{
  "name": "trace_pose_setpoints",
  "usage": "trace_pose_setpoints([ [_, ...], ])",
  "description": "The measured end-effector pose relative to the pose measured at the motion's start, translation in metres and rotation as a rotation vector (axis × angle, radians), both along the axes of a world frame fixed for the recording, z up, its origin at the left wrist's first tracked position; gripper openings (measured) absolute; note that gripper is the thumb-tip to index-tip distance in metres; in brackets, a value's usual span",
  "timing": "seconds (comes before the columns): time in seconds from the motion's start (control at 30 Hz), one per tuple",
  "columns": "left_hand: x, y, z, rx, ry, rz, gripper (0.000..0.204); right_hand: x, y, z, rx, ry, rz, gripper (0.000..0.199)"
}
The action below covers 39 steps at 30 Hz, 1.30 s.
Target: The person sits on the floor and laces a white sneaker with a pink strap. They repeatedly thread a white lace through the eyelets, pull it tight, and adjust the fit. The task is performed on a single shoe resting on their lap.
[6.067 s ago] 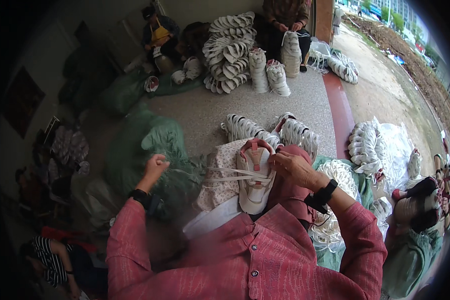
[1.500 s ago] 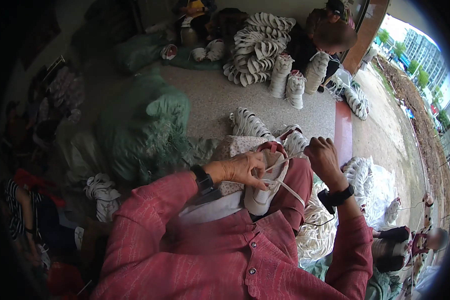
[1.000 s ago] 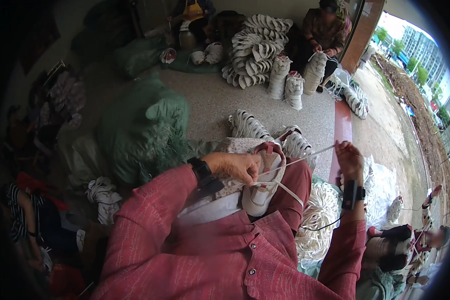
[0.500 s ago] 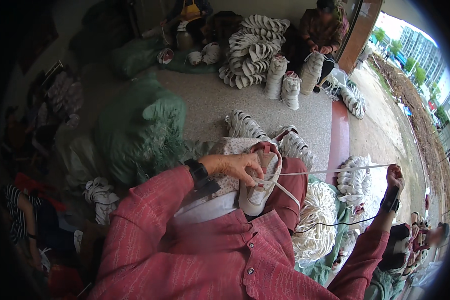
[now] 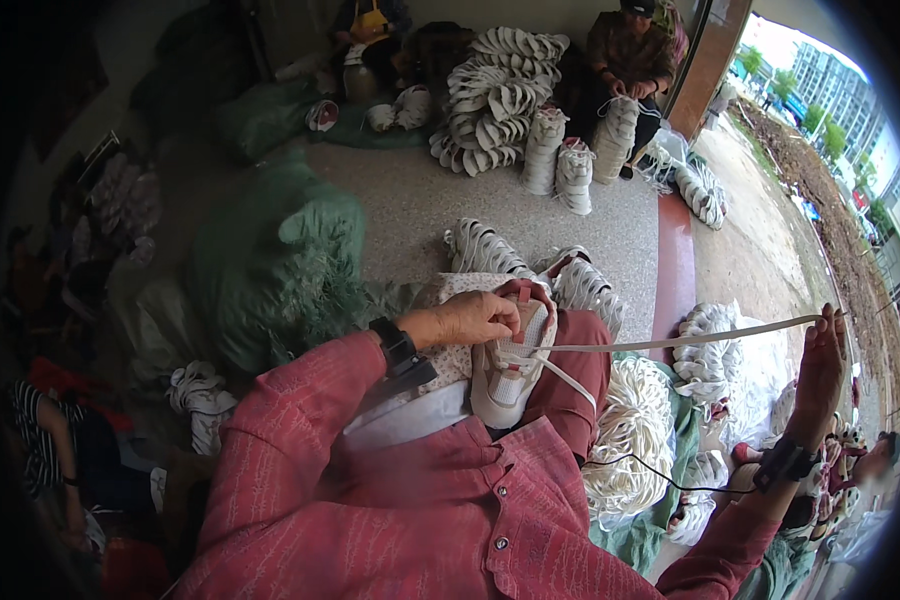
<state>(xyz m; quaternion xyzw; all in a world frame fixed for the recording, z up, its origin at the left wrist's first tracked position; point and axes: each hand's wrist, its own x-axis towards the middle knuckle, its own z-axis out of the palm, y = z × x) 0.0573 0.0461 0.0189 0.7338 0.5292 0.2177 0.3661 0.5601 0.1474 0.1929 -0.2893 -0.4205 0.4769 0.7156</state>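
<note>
A white and beige shoe upper (image 5: 510, 385) with a red-pink collar lies across my lap, toe toward me. My left hand (image 5: 470, 320) is closed at its side, thumb and fingertips pinching near the tongue and lace holes. A flat white shoelace (image 5: 670, 342) runs through the upper's lower holes and stretches taut to the right. Out at the far right, my right hand (image 5: 821, 375) is raised, gripping the lace at its fingertips. The lace's other, shorter end hangs loose over my right thigh.
A heap of white laces (image 5: 630, 440) lies by my right leg, with stacked uppers (image 5: 708, 345) beyond it. More stacks (image 5: 485, 250) stand ahead, past my knees. A big green sack (image 5: 280, 260) sits to the left. Another person (image 5: 632, 60) works at the back.
My right hand has moved outward and slightly up, drawing the lace out longer. My left hand has shifted up along the upper, away from the lower lace holes.
</note>
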Motion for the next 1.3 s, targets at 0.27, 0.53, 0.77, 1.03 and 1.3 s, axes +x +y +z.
trace_pose_setpoints([
  [0.27,0.030,0.016,0.006,0.399,-0.005,-0.092,0.018,0.052,-0.081,-0.004,0.306,-0.366,0.034,0.039],
  [0.53,0.076,0.013,-0.009,0.471,0.547,-0.338,0.018,0.014,-0.139,0.065,0.694,-0.487,1.050,0.026],
  [0.77,0.002,-0.017,0.016,0.377,-0.267,0.139,0.022,0.004,-0.060,-0.005,0.228,0.105,0.562,0.043],
  [1.03,-0.156,-0.100,-0.001,-0.192,-0.828,0.934,0.036,0.129,0.099,-0.220,-0.108,0.093,0.336,0.018],
  [1.3,-0.120,-0.122,0.023,-0.241,0.662,0.455,0.045,-0.137,0.030,-0.202,-0.282,-0.668,0.285,0.017],
])
